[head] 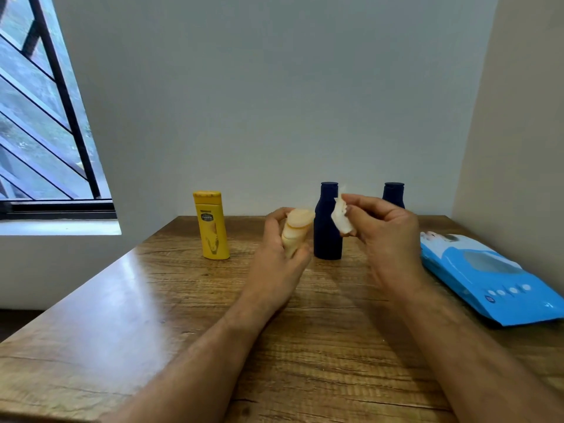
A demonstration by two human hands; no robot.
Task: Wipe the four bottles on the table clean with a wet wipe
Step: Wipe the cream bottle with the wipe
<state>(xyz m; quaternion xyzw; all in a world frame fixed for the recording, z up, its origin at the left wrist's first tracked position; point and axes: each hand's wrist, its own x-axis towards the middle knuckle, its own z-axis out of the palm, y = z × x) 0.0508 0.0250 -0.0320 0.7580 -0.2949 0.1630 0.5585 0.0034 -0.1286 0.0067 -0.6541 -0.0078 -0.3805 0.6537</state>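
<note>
The left hand (279, 242) grips a small peach-coloured plastic bottle (295, 232) above the wooden tabletop (152, 300), fingers curled round its lower body. Its long axis tilts, cap end up and rightward. The right hand (381, 230) pinches a crumpled white wet wipe (341, 219) just beside it, apparently not touching.

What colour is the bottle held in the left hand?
Pale peach-beige, cap included; the head view shows the bottle gripped by the left hand.
</note>
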